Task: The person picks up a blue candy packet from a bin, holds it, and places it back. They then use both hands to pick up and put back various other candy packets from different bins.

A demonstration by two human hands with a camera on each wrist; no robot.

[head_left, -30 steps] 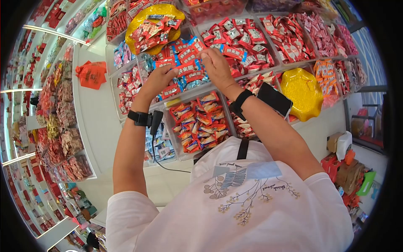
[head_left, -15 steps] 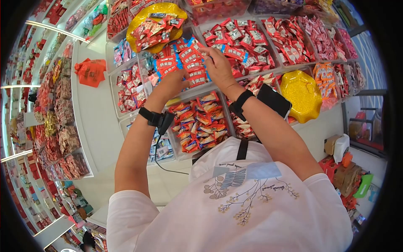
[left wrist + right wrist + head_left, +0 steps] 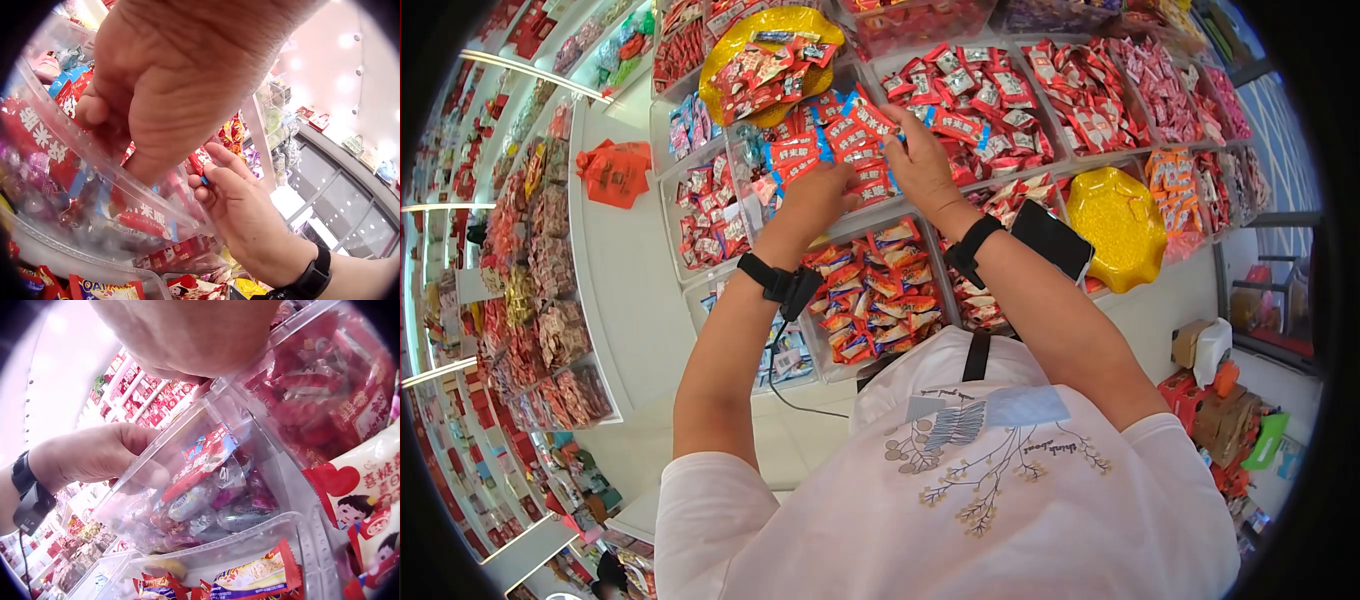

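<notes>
Red rice-crisp packets (image 3: 795, 155) with blue ends lie side by side in a clear plastic bin (image 3: 67, 122). Over the near side of this bin, my left hand (image 3: 812, 208) reaches in with its fingers bent down among the packets. Its fingertips are largely hidden, so I cannot tell whether they hold one. My right hand (image 3: 922, 168) is at the bin's right side. Between its thumb and fingers it pinches a red packet (image 3: 200, 161), seen in the left wrist view.
A yellow plate (image 3: 720, 75) heaped with red sweets stands behind the bin; another yellow plate (image 3: 1118, 225) sits at the right. A black phone (image 3: 1050, 240) lies close to my right forearm. Orange-wrapped oat snacks (image 3: 880, 290) fill the nearer bin. Left lies a red bag (image 3: 615, 170).
My left hand has let go of the packet it gripped at the left end and moved right and nearer to me. The right hand has shifted slightly; the packets now lie more in rows.
</notes>
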